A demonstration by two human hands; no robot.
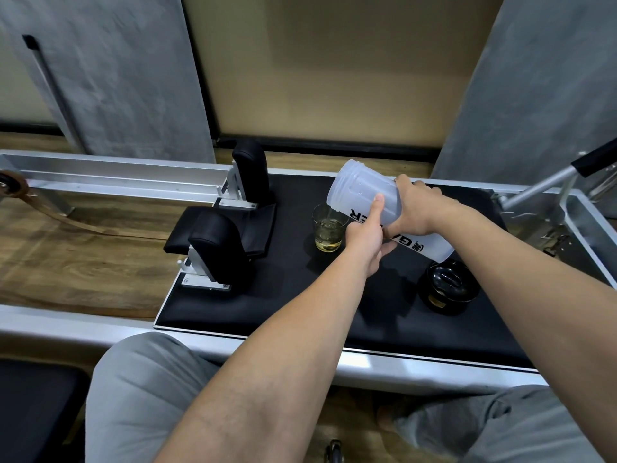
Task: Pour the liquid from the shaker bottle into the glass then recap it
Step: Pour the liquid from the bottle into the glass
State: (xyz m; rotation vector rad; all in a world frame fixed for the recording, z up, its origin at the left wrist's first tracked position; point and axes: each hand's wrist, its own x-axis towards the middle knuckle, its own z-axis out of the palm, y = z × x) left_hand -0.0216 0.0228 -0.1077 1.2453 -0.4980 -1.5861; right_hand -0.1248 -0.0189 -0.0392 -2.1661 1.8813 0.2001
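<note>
A translucent white shaker bottle (362,192) with black lettering is tipped to the left, uncapped, its open mouth just above a small clear glass (329,233). The glass stands on the black pad (300,302) and holds yellowish liquid. My left hand (365,243) grips the bottle from below, thumb up along its side. My right hand (417,208) wraps the bottle's middle from above. The bottle's black cap (447,285) lies on the pad to the right, below the bottle's raised base.
Two black padded shoulder rests (220,252) (252,173) on metal brackets stand at the pad's left end. Metal rails (110,175) run left over a wooden floor. A metal bar with a black grip (567,175) rises at the right. My knees in grey trousers are below.
</note>
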